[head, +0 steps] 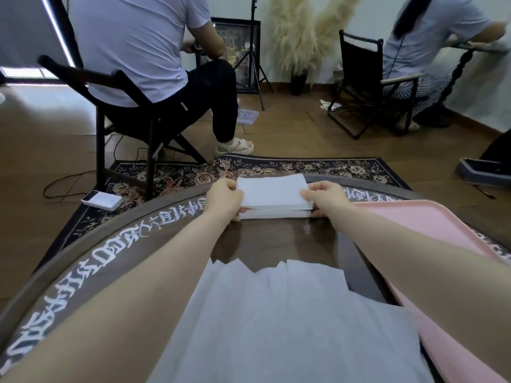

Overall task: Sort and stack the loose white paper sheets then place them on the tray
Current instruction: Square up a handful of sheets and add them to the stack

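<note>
While both hands grip a paper stack [273, 196] at the worktop's [262, 244] far edge, left hand [225, 200] curled round its left end, right hand [323, 196] pinching its right end, loose sheets [276, 313] fanned nearer, pink tray [431, 233] on the right.

Lower frame edge is cutting off the loose white sheets [282, 322] and both forearms. The right edge and lower right corner are cropping the pink tray [431, 233]. The left hand [225, 199] and right hand [325, 195] are covering the side edges of the paper stack [273, 196]; fingers beneath it are lying mostly out of sight. The upper edge is cutting off two seated people. White lettering on the table rim [110, 241] is appearing illegible.
</note>
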